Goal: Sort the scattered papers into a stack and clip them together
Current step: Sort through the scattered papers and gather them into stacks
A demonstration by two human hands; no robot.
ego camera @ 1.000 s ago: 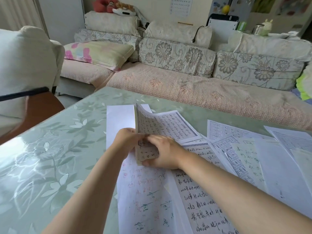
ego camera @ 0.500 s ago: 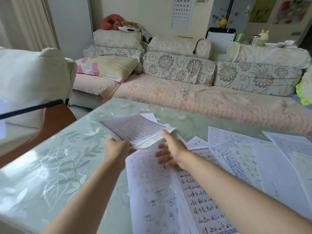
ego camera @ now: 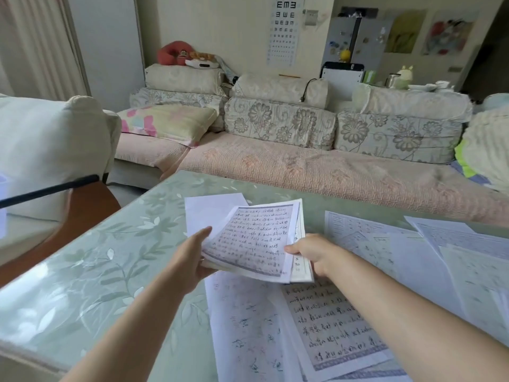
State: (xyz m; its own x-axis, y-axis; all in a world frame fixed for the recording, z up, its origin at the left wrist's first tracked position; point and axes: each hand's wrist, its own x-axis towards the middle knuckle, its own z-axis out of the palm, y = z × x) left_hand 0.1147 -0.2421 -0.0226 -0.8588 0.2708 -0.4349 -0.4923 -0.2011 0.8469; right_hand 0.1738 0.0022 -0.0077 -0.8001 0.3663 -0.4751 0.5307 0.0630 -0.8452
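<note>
A cream armchair [ego camera: 49,139] is standing at left beside the floral glass-topped table [ego camera: 82,271], with a patterned sofa [ego camera: 275,166] running behind. The left hand [ego camera: 190,260] is gripping a small stack of papers [ego camera: 256,238] above the table, thumb on top. The right hand [ego camera: 311,252] is pinching its right edge. Loose sheets [ego camera: 413,260] are lying scattered beneath and rightward.

A home living room: floral sofa [ego camera: 281,125], pillow [ego camera: 168,122], plush toy [ego camera: 176,52], eye chart [ego camera: 285,28], fridge [ego camera: 355,40].
</note>
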